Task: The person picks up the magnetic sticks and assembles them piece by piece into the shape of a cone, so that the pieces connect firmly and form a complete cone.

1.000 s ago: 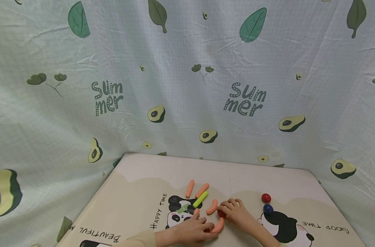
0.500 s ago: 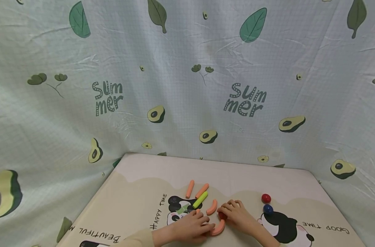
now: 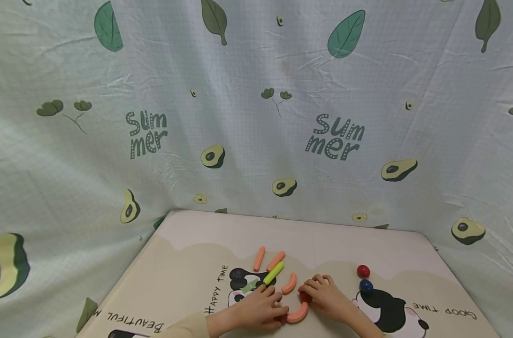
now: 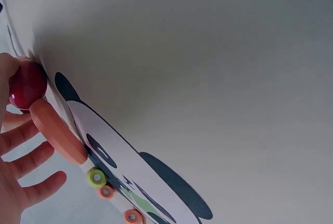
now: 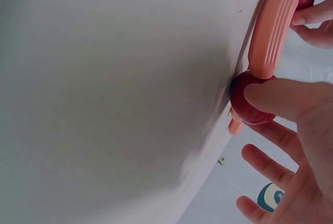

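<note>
Red balls (image 5: 240, 99) are pinched singly by left hand (image 3: 256, 310) and right hand (image 3: 325, 295), well apart from the table's far edge (image 3: 296, 223).

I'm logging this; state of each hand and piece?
Left hand, pinching red ball
Right hand, pinching another red ball
Near curved orange rod, touching both held balls
Left curved orange rod, touching left hand's ball
Far curved orange rod, unheld
Straight orange rods, unheld
Yellow-green rod, unheld
Blue ball, unheld
Third red ball, unheld
</note>
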Demonstrator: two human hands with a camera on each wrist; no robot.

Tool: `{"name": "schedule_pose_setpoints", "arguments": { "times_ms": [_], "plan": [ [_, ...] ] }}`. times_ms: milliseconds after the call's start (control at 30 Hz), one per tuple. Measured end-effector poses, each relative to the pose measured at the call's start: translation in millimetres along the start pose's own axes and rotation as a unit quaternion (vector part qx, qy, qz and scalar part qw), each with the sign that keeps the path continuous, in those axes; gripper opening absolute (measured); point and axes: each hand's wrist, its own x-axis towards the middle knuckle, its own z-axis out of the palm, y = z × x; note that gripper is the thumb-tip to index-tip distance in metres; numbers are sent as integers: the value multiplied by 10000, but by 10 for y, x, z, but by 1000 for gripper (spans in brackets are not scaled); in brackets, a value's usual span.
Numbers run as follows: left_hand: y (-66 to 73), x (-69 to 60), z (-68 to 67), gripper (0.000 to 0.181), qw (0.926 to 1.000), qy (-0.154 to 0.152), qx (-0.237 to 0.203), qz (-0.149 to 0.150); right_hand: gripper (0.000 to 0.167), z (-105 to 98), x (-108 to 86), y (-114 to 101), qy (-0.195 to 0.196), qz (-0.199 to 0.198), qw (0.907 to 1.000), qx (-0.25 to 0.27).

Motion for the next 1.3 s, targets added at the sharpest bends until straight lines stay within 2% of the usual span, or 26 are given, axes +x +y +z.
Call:
{"name": "schedule_pose_setpoints", "arguments": {
  "times_ms": [233, 400, 700, 967, 1300],
  "plan": [
    [25, 2, -15, 29, 9999, 107, -30, 0, 37, -52, 7, -6, -104, 190, 9984, 516],
    [41, -2, -4, 28, 9999, 156, 36, 2, 28, -77, 28, -8, -127, 436, 9954, 848],
    [47, -14, 14, 25, 9995, 279, 172, -32, 20, -51, 75, 11, 245, 564, 9961, 631],
    [38, -14, 42, 26, 9998, 170, 93, -29, 20, -20, 151, 55, 207, 781, 9948, 623],
    [34, -8, 47, 28, 9998, 88, 159, -7, 19, 47, 246, 93, 513, 767, 9948, 428]
  ]
}}
